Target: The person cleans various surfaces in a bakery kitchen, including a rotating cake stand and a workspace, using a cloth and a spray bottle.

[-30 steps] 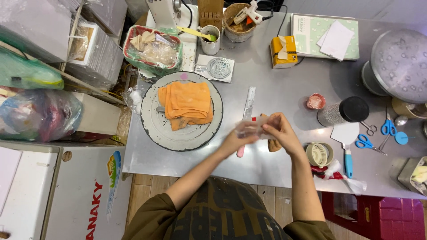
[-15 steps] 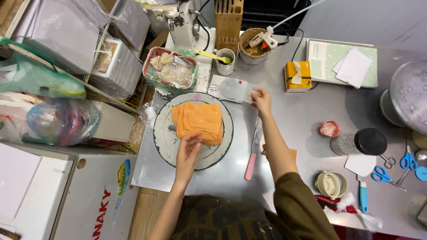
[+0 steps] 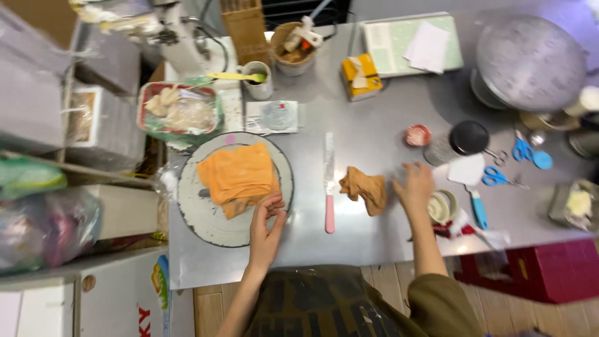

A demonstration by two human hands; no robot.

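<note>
The left hand [image 3: 267, 228] is resting open-fingered on the round grey plate [image 3: 206, 218] edge beside the folded orange cloth [image 3: 239, 176] at centre-left, steadying best with light pressure, while the right hand [image 3: 413, 185], empty and spread, is hovering near the crumpled brown rag [image 3: 365, 188].

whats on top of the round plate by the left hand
A stack of folded orange sheets lies on the round grey plate, with the left hand touching its near edge. The plate surface beneath the stack is hidden.

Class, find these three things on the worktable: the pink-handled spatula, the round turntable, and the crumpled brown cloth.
Spatula [image 3: 329, 187]: head view, lower part of the metal blade.
Turntable [image 3: 199, 215]: head view, bare grey surface left of the orange stack.
Brown cloth [image 3: 365, 187]: head view, middle of the crumpled cloth.
</note>
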